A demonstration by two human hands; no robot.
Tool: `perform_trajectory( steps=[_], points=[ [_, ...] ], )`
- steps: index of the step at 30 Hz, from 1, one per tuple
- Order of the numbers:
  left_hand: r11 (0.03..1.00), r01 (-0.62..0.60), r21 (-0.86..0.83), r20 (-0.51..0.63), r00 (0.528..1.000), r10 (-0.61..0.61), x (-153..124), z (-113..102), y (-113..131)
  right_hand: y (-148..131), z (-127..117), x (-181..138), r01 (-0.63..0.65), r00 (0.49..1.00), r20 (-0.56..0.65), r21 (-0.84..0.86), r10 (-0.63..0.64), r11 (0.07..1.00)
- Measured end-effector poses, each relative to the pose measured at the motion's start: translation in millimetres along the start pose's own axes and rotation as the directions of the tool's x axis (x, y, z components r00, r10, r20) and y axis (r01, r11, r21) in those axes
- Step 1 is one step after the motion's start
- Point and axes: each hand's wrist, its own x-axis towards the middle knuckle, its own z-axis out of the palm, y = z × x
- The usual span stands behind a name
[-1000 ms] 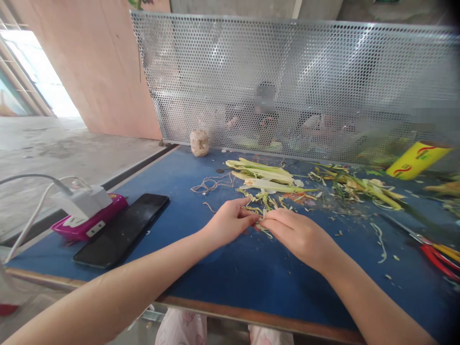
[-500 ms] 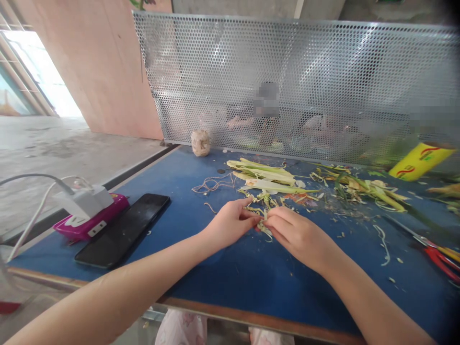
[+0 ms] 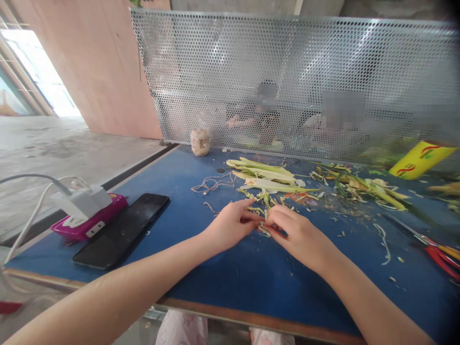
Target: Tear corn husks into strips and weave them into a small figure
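Apparently to keep so slight a piece steady, the person's left hand and right hand pinch a pale plant strip between closely meeting fingers over the bench, while husk leaves lie just beyond, probably for easy reach.

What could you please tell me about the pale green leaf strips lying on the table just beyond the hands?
The pale green leaf strips look like long, thin plant pieces, shading to yellowish white. Several lie loosely together, some overlapping, stretched roughly sideways across the blue tabletop. The nearest is whitish and broad towards the left, narrowing rightward to a thin end. Neither the left hand nor the right hand touches them; yellow-green scraps lie between them and the hands.
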Motion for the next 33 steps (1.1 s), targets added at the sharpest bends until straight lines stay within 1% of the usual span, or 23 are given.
perform_trajectory(
  steps=[5, 8, 11, 14, 16, 21, 24, 28, 33],
  points=[
    [1.0, 0.018, -0.007, 0.016, 1.0, -0.018, 1.1, -1.3, -1.3, 5.1, -0.8, -0.3, -0.035, 0.999, 0.028, 0.108, 0.032, 0.994],
    [1.0, 0.011, -0.024, 0.033, 0.999, -0.01, 1.9, -2.1, -2.6, 5.7, -1.8, -0.3, -0.049, 0.999, 0.024, 0.132, 0.047, 0.99],
    [0.998, -0.019, -0.054, 0.065, 0.998, 0.023, 2.9, -2.1, -5.1, 3.8, -2.3, 0.0, -0.079, 0.997, 0.013, 0.127, 0.078, 0.989],
    [0.996, -0.078, -0.052, 0.089, 0.993, 0.082, 3.6, -1.7, -7.2, 2.1, -1.8, 0.3, -0.117, 0.993, 0.007, 0.13, 0.117, 0.985],
    [0.994, -0.107, 0.005, 0.062, 0.992, 0.107, 3.6, -1.6, -7.1, 1.9, -1.3, 0.5, -0.141, 0.99, -0.001, 0.133, 0.143, 0.981],
    [0.977, -0.137, 0.165, -0.016, 0.99, 0.141, 0.6, -2.2, -2.2, 3.9, 0.7, 1.1, -0.175, 0.982, -0.044, 0.178, 0.186, 0.968],
    [0.965, -0.16, 0.206, -0.047, 0.984, 0.174, -1.6, -2.6, 0.4, 5.6, 2.3, 1.1, -0.207, 0.975, -0.036, 0.223, 0.22, 0.953],
    [0.951, -0.189, 0.244, -0.054, 0.977, 0.208, -3.2, -2.8, 1.4, 6.4, 4.2, 0.7, -0.253, 0.963, -0.028, 0.272, 0.27, 0.929],
    [0.924, -0.23, 0.304, -0.054, 0.965, 0.258, -4.9, -2.2, 1.2, 7.8, 5.1, 0.3, -0.267, 0.959, -0.015, 0.272, 0.281, 0.925]
  ],
)
